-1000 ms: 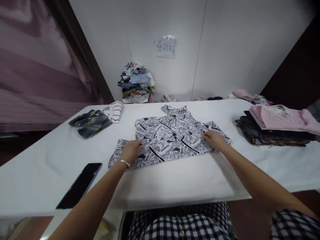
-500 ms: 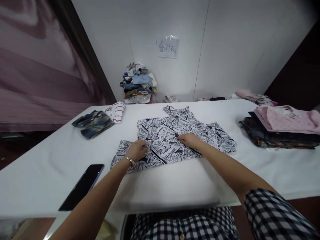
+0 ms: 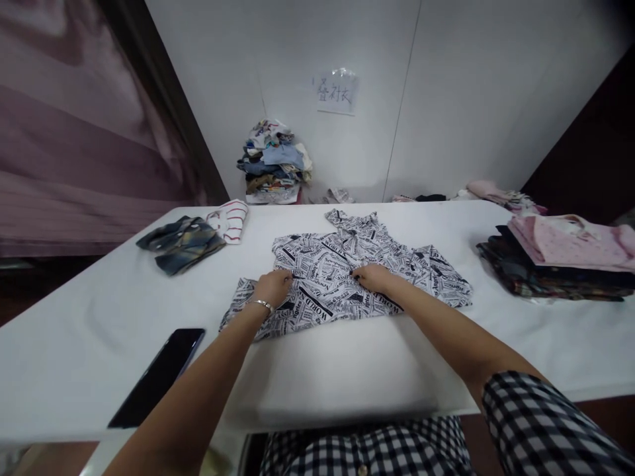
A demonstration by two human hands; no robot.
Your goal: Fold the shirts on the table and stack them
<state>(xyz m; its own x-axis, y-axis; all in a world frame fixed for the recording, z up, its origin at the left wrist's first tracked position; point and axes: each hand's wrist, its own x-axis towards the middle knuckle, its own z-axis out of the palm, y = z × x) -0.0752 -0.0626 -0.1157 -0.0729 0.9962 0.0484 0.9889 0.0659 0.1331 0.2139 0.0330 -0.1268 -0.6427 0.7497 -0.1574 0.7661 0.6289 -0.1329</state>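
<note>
A black-and-white newspaper-print shirt [image 3: 322,264] lies spread on the white table, its collar at the far side and one sleeve out to each side. My left hand [image 3: 272,288], with a bracelet at the wrist, is closed with its fingertips pinching the cloth on the left part of the shirt. Near the middle of the shirt, my right hand [image 3: 373,277] pinches the fabric between thumb and fingers. Small wrinkles run through the cloth between the two hands.
A black phone [image 3: 157,377] lies at the front left of the white table [image 3: 99,330]. Behind it are a plaid garment [image 3: 186,244] and a striped one [image 3: 232,221]. Folded clothes [image 3: 570,248] are stacked at the right. A tall clothes pile [image 3: 275,162] stands against the wall.
My left hand has moved slightly up and away from me over the shirt. My right hand stays at nearly the same spot on the cloth. The view has shifted a little.
</note>
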